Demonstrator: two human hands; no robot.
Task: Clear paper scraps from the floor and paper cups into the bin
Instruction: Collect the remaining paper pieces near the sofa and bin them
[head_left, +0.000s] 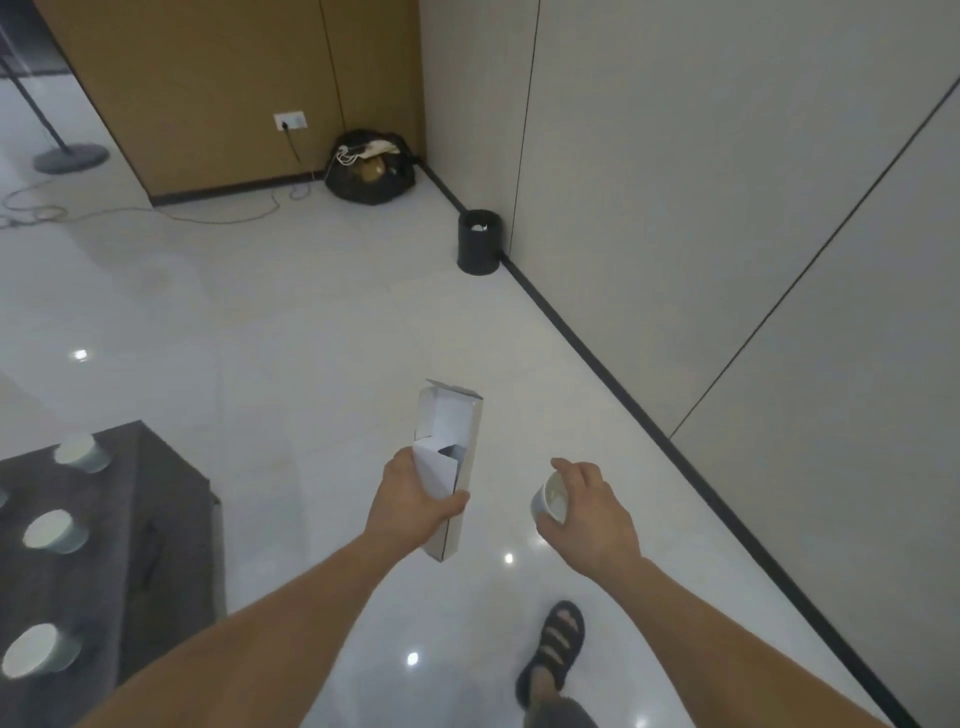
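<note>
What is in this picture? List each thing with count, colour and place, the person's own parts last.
bin: one, black, on the floor against the right wall
bag: one, black, in the far corner
socket: one, white, on the brown wall panel
cable: one, pale, trailing over the floor at left
stand base: one, dark, far left
table: one, dark grey, lower left
table cups: three plainly seen, pale green, on the table
box: one, white, top open, in the left hand
held cup: one, white, in the right hand
sandal: one, black, on a foot, bottom centre
left hand: grips the box
right hand: holds the held cup
</note>
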